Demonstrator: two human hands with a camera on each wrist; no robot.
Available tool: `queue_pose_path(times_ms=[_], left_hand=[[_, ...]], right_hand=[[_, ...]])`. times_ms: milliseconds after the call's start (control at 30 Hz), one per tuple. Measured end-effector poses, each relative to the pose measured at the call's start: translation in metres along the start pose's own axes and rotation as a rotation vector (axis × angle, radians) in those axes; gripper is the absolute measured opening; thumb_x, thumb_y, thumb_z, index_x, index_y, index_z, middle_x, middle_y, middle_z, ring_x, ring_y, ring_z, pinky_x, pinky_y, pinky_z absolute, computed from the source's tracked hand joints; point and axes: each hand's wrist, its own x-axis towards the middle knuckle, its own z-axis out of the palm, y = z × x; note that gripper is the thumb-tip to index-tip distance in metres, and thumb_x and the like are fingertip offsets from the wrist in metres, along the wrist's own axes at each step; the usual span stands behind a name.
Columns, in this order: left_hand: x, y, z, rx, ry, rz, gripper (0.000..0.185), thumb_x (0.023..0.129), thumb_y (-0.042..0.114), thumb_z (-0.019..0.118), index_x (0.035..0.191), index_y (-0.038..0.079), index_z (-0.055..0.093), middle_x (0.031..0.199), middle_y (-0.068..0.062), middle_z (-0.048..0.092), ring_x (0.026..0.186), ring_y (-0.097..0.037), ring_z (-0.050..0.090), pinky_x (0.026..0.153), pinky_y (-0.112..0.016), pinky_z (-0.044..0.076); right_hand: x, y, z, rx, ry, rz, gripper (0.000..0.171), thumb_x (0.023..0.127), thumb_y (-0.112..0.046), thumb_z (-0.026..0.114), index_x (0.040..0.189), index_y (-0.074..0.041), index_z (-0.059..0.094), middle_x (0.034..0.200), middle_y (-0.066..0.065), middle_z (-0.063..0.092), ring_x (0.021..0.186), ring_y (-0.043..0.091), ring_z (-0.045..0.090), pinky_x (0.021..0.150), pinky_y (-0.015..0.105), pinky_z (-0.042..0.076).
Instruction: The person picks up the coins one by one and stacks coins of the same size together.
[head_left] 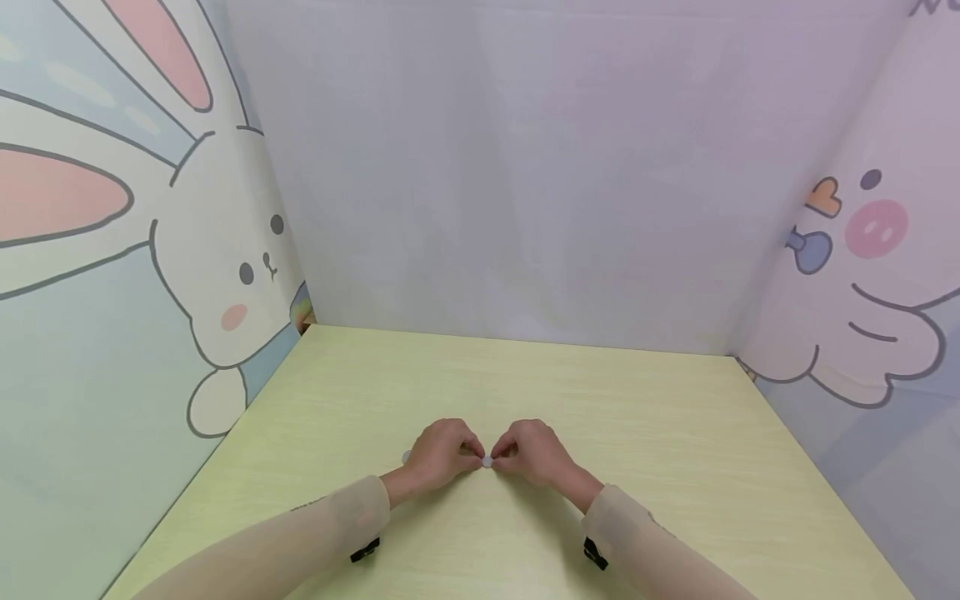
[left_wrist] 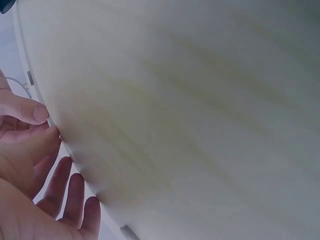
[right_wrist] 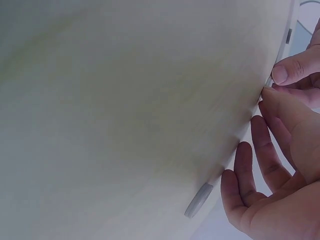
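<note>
A small round grey disc [head_left: 487,461] lies on the table between my two hands. My left hand [head_left: 444,454] has its thumb and forefinger at the left edge of the disc, pinching it. From the other side my right hand [head_left: 534,452] pinches the right edge the same way. In both wrist views the fingertips come right down at the tabletop, and the fingers cover most of this disc. A second grey disc [head_left: 407,457] shows just left of my left hand. Beside my right hand, a third disc [right_wrist: 199,200] lies flat; in the head view it is hidden.
The pale yellow wooden table [head_left: 637,400] reaches back to a plain light curtain [head_left: 487,167]. Cloth printed with a cartoon rabbit [head_left: 217,250] hangs along the left edge, and one with a white cartoon figure [head_left: 862,292] along the right.
</note>
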Motion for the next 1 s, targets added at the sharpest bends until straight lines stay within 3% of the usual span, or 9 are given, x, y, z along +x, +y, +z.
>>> queue_pose_path(times_ms=[1000], left_hand=[[-0.0003, 0.0015, -0.0026, 0.006, -0.007, 0.012, 0.004, 0.087, 0.019, 0.09, 0.088, 0.016, 0.087, 0.085, 0.009, 0.074, 0.088, -0.016, 0.067, 0.079, -0.03, 0.052]], right_hand=[[0.002, 0.0012, 0.0001, -0.023, -0.012, -0.002, 0.004, 0.087, -0.015, 0.09, 0.087, -0.016, 0.086, 0.087, -0.008, 0.079, 0.083, 0.014, 0.068, 0.073, 0.028, 0.051]])
